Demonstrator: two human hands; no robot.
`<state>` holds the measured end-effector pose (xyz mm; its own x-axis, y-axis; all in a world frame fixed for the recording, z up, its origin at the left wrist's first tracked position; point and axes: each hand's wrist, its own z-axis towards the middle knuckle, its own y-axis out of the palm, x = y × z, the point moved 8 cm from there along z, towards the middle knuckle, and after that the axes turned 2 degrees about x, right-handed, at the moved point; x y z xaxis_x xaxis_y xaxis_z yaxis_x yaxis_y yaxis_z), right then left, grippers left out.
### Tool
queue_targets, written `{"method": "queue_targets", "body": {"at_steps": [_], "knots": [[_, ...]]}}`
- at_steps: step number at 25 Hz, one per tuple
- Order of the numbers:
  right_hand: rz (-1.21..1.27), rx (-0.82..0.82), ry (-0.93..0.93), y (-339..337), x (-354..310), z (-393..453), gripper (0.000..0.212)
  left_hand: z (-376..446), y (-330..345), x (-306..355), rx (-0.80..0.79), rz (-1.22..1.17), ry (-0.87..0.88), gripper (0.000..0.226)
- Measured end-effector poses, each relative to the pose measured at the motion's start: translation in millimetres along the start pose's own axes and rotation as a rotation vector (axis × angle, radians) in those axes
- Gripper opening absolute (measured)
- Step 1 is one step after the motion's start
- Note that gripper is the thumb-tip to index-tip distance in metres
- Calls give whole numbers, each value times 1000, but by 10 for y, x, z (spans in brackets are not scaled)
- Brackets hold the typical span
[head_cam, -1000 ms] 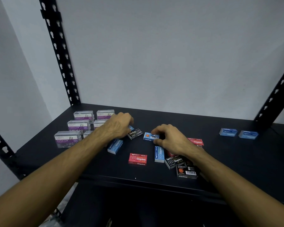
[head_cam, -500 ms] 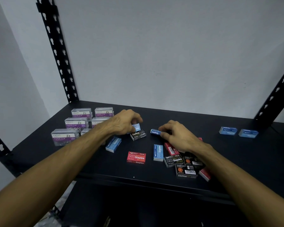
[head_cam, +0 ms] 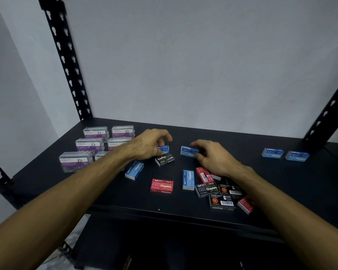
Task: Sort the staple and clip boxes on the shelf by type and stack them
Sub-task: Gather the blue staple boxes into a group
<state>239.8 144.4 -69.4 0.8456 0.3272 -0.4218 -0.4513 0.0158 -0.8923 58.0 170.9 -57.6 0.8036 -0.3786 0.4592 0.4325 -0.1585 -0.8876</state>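
From the head camera we look down on a black shelf [head_cam: 242, 145] strewn with small boxes. Our left hand [head_cam: 148, 146] curls over a blue staple box [head_cam: 164, 149], thumb and fingers pinching it just behind a black staple box [head_cam: 165, 159]. Our right hand [head_cam: 213, 156] pinches a second blue staple box [head_cam: 187, 151] at its right end with bent fingertips. Clear paper clip boxes [head_cam: 89, 146] with purple labels stand grouped at back left. Toward the front lie another blue box [head_cam: 134, 170], a red staple box [head_cam: 162, 186], an upright-turned blue box [head_cam: 188, 179] and a jumble of red and black boxes [head_cam: 220, 193] beneath our right wrist. Two blue boxes [head_cam: 285, 153] sit side by side, well apart, at right.
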Motion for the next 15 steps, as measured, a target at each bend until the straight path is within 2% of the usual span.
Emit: {"method": "queue_targets", "body": {"at_steps": [3, 7, 15], "knots": [[25, -8, 1, -13, -1, 4, 43, -16, -1, -29, -66, 84, -22, 50], [34, -2, -5, -1, -22, 30, 43, -24, -27, -64, -106, 133, -50, 50], [61, 33, -1, 44, -13, 77, 30, 22, -33, -47, 21, 78, -54, 23]]}}
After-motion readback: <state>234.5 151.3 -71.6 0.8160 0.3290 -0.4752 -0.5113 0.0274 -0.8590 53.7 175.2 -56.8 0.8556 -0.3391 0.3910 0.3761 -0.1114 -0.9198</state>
